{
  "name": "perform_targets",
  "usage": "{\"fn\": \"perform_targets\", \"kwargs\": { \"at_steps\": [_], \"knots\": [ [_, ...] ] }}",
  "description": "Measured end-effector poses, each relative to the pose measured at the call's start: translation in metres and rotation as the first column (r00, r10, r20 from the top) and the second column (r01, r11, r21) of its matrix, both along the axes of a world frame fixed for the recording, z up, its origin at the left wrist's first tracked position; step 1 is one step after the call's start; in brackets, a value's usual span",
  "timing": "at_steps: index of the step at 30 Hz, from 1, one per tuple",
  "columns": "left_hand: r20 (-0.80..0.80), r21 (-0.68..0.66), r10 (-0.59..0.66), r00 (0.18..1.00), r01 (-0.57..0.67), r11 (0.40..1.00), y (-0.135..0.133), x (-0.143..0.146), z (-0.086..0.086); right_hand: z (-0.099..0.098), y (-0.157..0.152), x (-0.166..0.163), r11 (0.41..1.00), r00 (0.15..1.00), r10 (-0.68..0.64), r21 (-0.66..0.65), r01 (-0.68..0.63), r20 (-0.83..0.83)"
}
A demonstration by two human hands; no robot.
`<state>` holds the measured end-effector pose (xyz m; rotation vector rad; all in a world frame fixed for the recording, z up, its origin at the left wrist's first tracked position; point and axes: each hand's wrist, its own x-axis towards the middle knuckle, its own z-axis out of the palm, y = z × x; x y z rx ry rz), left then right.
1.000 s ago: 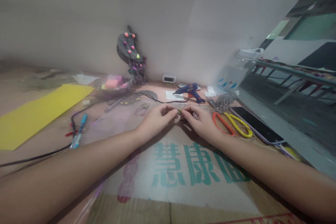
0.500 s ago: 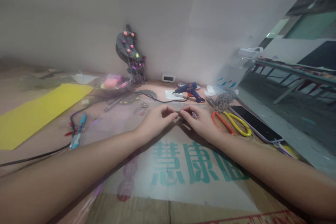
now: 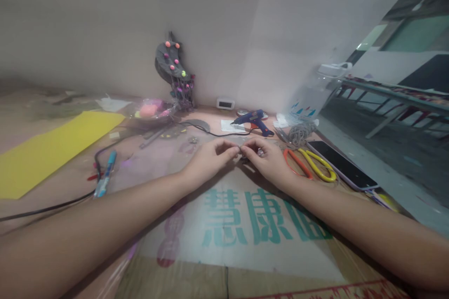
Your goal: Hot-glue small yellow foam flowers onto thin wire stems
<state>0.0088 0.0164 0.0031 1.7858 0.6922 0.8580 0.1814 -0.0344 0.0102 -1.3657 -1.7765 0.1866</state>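
Observation:
My left hand and my right hand meet above the middle of the printed plastic sheet. Thumb and fingers of each are pinched, the tips touching or almost touching. Whatever lies between them is small and mostly hidden; a bit of greyish material shows under the right fingers. Scissors with one orange and one yellow handle lie just right of my right hand. Behind the hands a blue glue gun rests by a white paper.
A grey moon-shaped ornament with pompoms hangs at the back. On the right are grey yarn, a phone and a bottle. Yellow sheet, blue pen, black cable and bagged pompoms lie left.
Almost nothing differs. The fingertips have shifted very slightly, and the two hands stay pinched together in the same place.

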Motion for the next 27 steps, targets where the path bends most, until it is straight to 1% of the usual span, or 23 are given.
{"fn": "perform_targets", "kwargs": {
  "at_steps": [8, 15, 17, 20, 22, 25, 27],
  "knots": [
    [-0.058, 0.038, 0.053, 0.997, -0.05, 0.998, -0.005, -0.001, 0.005, -0.001, 0.0, -0.001, 1.0, 1.0, 0.026, 0.007, -0.026, 0.004],
    [-0.04, 0.074, 0.045, 0.998, -0.042, 0.996, 0.0, -0.001, 0.0, -0.002, -0.001, 0.001, 0.997, 0.996, 0.079, -0.005, -0.08, -0.031],
    [-0.023, 0.078, 0.039, 0.999, -0.038, 0.996, 0.001, 0.0, -0.001, -0.002, -0.002, 0.002, 0.997, 0.996, 0.072, -0.012, -0.073, -0.051],
    [-0.005, 0.049, 0.034, 0.999, -0.034, 0.998, 0.003, 0.0, -0.003, 0.0, 0.0, 0.005, 0.999, 0.996, 0.028, -0.026, -0.03, -0.09],
    [0.001, 0.022, 0.031, 1.0, -0.031, 0.999, 0.004, 0.0, -0.004, 0.005, 0.004, 0.012, 1.0, 0.994, -0.014, -0.007, 0.013, -0.108],
    [-0.004, 0.0, 0.033, 0.999, -0.033, 0.999, 0.005, 0.001, -0.005, 0.017, 0.016, 0.031, 0.99, 0.987, -0.089, 0.102, 0.103, -0.133],
    [-0.015, -0.011, 0.039, 0.999, -0.039, 0.999, 0.005, 0.001, -0.005, 0.022, 0.027, 0.05, 0.956, 0.97, -0.192, 0.196, 0.219, -0.15]
  ]
}}
